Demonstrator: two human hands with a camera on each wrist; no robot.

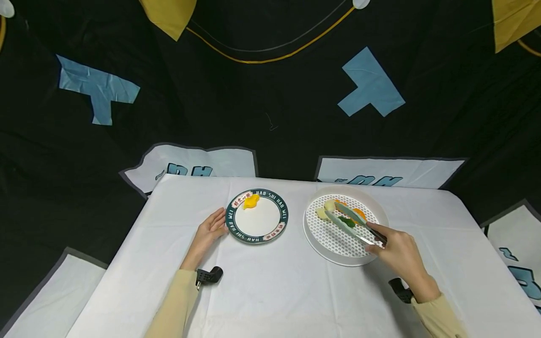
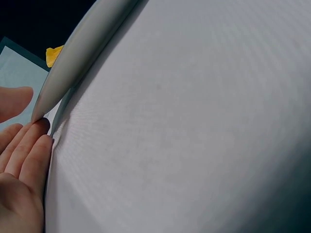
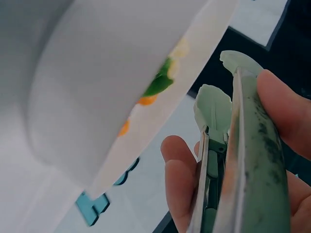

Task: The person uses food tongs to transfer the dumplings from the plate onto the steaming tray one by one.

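My left hand (image 1: pixel 210 229) rests at the left edge of a white plate (image 1: pixel 258 220) with a green lettered rim. Its straight fingertips touch the rim from below in the left wrist view, the thumb apart from it. On the plate lies a small yellow piece (image 1: pixel 251 201). My right hand (image 1: pixel 401 251) grips green-tipped metal tongs (image 3: pixel 262 165). The tongs' arms stand apart above a round white steamer-like dish (image 1: pixel 310 239) with a perforated insert. Their tips are by pale yellow pieces (image 1: pixel 322 214); contact cannot be told. A green piece (image 1: pixel 348 222) and orange pieces (image 1: pixel 359 214) lie there too.
A white cloth (image 1: pixel 270 291) covers the table, with its far edge (image 1: pixel 287 180) just behind the plate and dish. Beyond hangs a black backdrop (image 1: pixel 236 108) with blue and yellow shapes. Wrist cameras (image 1: pixel 209 275) sit on both forearms.
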